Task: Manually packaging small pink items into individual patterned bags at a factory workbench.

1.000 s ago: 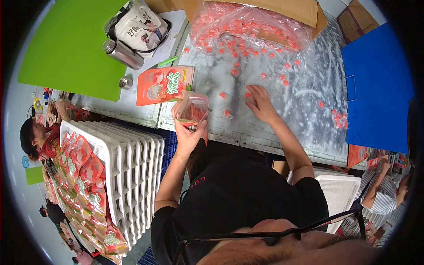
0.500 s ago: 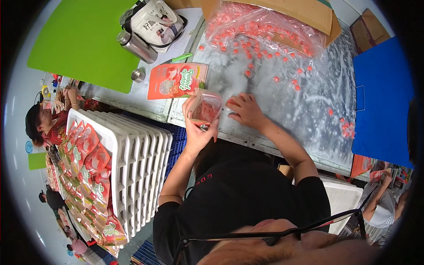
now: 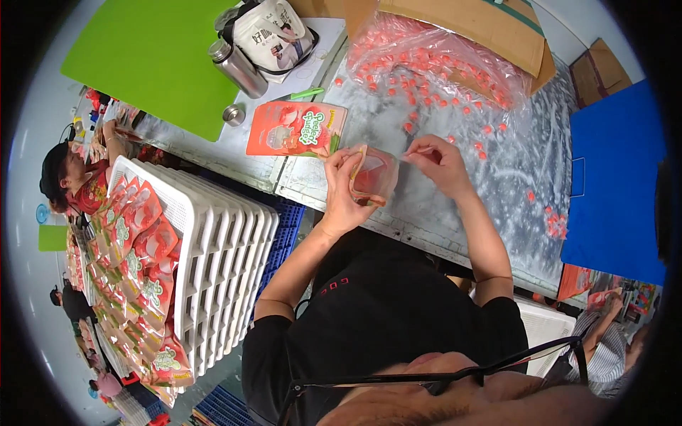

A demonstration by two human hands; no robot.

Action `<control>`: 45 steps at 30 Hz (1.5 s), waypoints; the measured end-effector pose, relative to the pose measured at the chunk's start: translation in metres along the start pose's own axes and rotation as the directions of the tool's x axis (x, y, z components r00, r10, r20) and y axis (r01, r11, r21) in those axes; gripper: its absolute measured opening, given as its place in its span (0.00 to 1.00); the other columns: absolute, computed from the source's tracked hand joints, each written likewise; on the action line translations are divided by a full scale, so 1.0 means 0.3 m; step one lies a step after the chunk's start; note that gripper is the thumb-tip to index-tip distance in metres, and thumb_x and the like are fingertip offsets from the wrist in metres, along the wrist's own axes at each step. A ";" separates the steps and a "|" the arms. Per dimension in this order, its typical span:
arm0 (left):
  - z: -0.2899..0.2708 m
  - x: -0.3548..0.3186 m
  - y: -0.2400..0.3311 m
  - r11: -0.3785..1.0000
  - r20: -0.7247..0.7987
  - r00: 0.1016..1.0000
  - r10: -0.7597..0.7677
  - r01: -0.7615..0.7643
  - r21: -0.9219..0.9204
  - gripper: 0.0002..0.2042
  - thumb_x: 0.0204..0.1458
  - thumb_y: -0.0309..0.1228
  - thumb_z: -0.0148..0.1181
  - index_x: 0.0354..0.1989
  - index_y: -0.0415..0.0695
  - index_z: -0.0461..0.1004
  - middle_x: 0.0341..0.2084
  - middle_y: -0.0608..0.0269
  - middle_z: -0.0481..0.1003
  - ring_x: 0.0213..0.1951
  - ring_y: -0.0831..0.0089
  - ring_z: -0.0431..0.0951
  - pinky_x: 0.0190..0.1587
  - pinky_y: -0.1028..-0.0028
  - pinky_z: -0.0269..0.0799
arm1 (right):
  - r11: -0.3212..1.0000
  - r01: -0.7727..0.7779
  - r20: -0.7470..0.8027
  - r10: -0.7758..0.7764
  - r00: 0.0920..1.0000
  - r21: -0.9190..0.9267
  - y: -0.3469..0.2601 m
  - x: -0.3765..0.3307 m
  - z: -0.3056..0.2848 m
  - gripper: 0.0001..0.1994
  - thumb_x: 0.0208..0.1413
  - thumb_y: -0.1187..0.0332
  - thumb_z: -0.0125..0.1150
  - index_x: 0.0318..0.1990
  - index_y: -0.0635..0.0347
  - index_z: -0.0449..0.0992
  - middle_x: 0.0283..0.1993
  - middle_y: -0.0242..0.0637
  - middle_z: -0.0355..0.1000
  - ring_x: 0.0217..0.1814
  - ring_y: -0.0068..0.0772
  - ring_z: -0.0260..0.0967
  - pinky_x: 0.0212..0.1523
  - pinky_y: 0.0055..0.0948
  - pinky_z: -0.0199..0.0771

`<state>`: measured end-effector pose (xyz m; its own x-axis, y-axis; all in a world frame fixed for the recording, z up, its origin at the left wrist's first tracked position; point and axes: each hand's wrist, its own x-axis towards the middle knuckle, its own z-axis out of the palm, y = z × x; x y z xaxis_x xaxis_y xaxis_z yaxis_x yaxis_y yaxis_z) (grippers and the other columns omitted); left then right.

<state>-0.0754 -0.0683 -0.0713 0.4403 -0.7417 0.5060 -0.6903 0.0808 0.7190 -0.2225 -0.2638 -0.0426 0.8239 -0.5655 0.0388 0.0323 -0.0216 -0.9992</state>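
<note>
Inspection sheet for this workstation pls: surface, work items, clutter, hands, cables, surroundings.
Surface: grey table, streaked whitish.
Work items: open pouch in hand; red pouch lying flat; small red pieces scattered, many more in the plastic-lined carton.
Clutter: metal flask, silver cap, green-handled tool, white bag.
Hands: left hand grips the open pouch; right hand has fingers bent beside its mouth, contents unclear.
Cables: nothing seen on the table.
Surroundings: stacked white trays at left, topped with filmy red packs; green board; blue board; co-workers.
</note>
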 end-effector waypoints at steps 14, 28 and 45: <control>0.064 0.045 0.067 0.993 -0.057 0.992 -0.113 0.112 -0.022 0.48 0.32 0.25 0.78 0.65 0.43 0.54 0.59 0.41 0.52 0.62 0.40 0.56 0.64 0.53 0.61 | 0.895 0.305 -0.014 -0.327 0.945 -0.325 -0.167 0.079 0.226 0.18 0.70 0.58 0.49 0.49 0.65 0.77 0.43 0.37 0.76 0.45 0.29 0.72 0.49 0.29 0.72; 0.099 0.085 0.044 0.999 -0.030 0.999 -0.043 0.042 -0.008 0.49 0.33 0.27 0.78 0.68 0.45 0.56 0.57 0.41 0.57 0.59 0.43 0.61 0.59 0.54 0.65 | 0.908 0.344 -0.123 -0.324 0.938 0.238 -0.116 0.095 0.208 0.19 0.71 0.62 0.41 0.53 0.68 0.72 0.53 0.40 0.72 0.55 0.29 0.67 0.59 0.30 0.66; 0.082 0.066 0.017 0.995 -0.207 0.975 -0.085 0.072 -0.066 0.64 0.26 0.26 0.81 0.73 0.41 0.40 0.61 0.40 0.52 0.64 0.43 0.56 0.66 0.53 0.58 | 0.654 0.387 0.121 -0.414 0.902 -0.650 -0.091 -0.052 0.140 0.09 0.50 0.74 0.65 0.40 0.63 0.77 0.46 0.44 0.73 0.43 0.43 0.75 0.43 0.34 0.78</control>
<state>-0.0844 -0.0991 -0.0692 0.6062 -0.5922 0.5308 -0.6173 0.0704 0.7835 -0.2124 -0.2197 -0.0158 0.7987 -0.4012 0.4485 -0.0276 -0.7690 -0.6387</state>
